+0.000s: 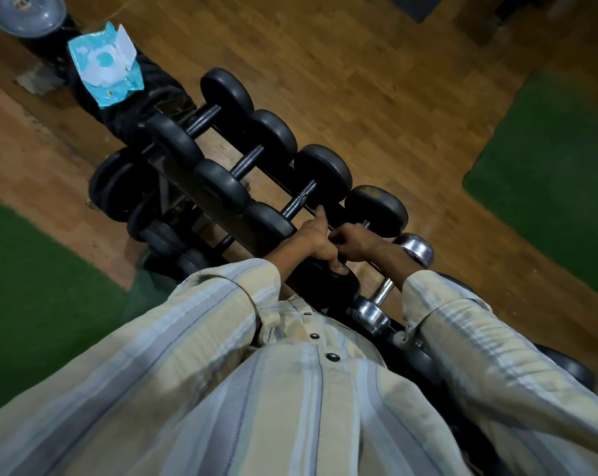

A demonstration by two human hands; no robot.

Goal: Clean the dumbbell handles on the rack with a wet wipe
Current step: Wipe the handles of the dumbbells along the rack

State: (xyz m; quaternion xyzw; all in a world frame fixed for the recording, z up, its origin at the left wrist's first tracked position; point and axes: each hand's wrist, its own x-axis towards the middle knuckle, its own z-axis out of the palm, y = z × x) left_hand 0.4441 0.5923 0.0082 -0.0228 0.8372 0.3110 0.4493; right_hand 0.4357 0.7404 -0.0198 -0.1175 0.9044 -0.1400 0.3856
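Hands meet over one black dumbbell (376,209) on the rack (184,173). The right hand (354,243) curls round its handle, presumably to rub it; no wipe shows inside the fist, so I cannot tell whether one is held. Just beside it, the left hand (316,240) lies over the near weight head, thumb curled under and forefinger stretched forward, likely steadying the bar. Well beyond both hands, the wet-wipe pack (105,68) lies open at the rack's far end, within reach for a fresh sheet.

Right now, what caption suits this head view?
Both hands, left hand and right hand, grip a black dumbbell on the rack; wipes pack behind.
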